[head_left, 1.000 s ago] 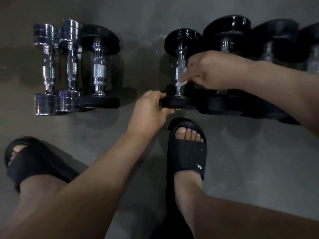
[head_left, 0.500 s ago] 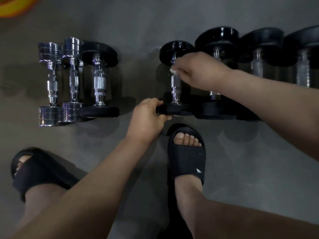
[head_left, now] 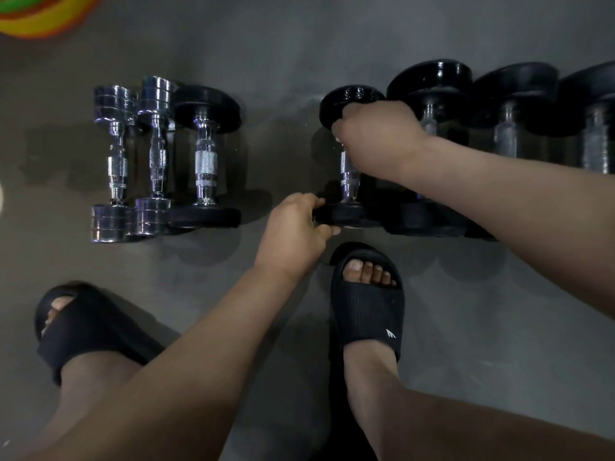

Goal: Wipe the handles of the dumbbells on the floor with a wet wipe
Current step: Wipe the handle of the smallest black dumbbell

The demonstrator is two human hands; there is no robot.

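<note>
Dumbbell (head_left: 353, 98), centre frame: left hand (head_left: 293, 234) is gripping near plate (head_left: 347, 215) to steady it; right hand (head_left: 376, 138) is curling round handle (head_left: 348, 176), wipe hidden

You're looking down at a smooth grey floor (head_left: 466, 327) — dimly lit, soft shadows on it — with a green, orange and yellow striped object (head_left: 40, 11) at the top-left corner.

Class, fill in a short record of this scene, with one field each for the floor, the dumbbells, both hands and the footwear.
Floor: plain grey floor
Being cleaned: small black-plated dumbbell, lying on its side
Left hand: grips its near plate
Right hand: curled round its chrome handle; wipe not clearly visible
Left group: two chrome dumbbells, one black-plated dumbbell
Right group: three larger black dumbbells
Footwear: black slide sandals
</note>
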